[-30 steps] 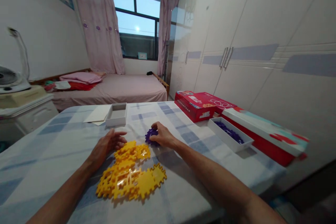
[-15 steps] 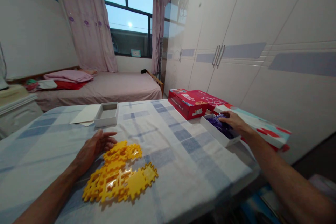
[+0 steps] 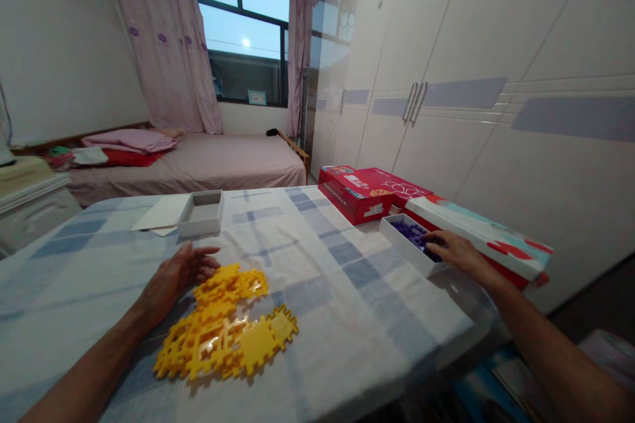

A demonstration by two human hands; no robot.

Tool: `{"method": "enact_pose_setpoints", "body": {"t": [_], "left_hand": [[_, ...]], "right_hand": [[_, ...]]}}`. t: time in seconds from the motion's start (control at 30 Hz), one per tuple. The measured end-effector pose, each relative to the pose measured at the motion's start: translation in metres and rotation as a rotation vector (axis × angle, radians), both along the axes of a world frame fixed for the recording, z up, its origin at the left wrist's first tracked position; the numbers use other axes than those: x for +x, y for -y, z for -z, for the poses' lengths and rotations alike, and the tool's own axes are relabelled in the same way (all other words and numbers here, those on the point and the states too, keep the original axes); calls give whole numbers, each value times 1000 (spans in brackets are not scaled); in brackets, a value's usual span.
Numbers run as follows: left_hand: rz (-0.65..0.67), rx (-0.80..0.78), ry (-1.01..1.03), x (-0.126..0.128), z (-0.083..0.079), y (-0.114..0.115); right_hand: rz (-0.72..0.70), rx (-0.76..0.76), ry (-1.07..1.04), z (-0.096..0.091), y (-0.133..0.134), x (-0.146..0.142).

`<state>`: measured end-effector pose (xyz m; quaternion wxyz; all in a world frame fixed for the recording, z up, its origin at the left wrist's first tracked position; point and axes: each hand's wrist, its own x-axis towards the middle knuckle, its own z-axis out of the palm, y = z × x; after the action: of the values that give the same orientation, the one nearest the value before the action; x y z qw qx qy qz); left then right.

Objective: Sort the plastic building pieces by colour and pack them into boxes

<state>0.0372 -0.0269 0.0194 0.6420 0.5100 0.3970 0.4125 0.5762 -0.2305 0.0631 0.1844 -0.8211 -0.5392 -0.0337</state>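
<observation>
My left hand (image 3: 181,271) rests on the table with loosely spread fingers and nothing in them. Its fingertips lie beside a heap of yellow interlocking plastic pieces (image 3: 223,337), with cog-like toothed edges and some open centres. On the right, my right hand (image 3: 454,251) reaches over the near end of a white open box (image 3: 403,252). Purple interlocking pieces (image 3: 411,234) lie inside that box. The right fingers are bent down onto these pieces; their tips are partly hidden, so I cannot tell whether they grip one.
An open grey-white box (image 3: 201,232) stands at the table's far left, beside white card sheets (image 3: 159,213). A red box (image 3: 352,201) and a long white-and-red box (image 3: 486,238) line the right side. The checked tablecloth (image 3: 337,317) drops off at the right edge.
My right hand has moved lower and towards the near end of the white box. The light purple piece at its fingertips no longer shows there. My left hand has stayed put.
</observation>
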Motion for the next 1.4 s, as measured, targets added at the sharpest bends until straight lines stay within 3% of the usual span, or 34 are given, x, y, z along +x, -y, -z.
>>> {"method": "enact_pose_setpoints", "body": {"t": [0.27,0.53,0.77,1.07,1.2,1.3,1.4], "left_hand": [[10,5,-3,0,0,1],[-10,4,-6,0,-1,2],[1,-8,-7,1,-4,3],[-10,53,42,4,-1,7],[-34,75,56,7,-3,8],[-80,102,58,7,-3,7],[-145,162,53,5,-3,7]], "right_hand": [[-79,-31,77,4,-12,2],[-56,167,58,-5,-37,0],[-67,-38,119,-5,-47,11],[-70,62,162,6,-46,4],[-150,276,135,2,-60,-24],[-283,337,31,3,-76,-73],[-404,368,-50,19,-93,-127]]}}
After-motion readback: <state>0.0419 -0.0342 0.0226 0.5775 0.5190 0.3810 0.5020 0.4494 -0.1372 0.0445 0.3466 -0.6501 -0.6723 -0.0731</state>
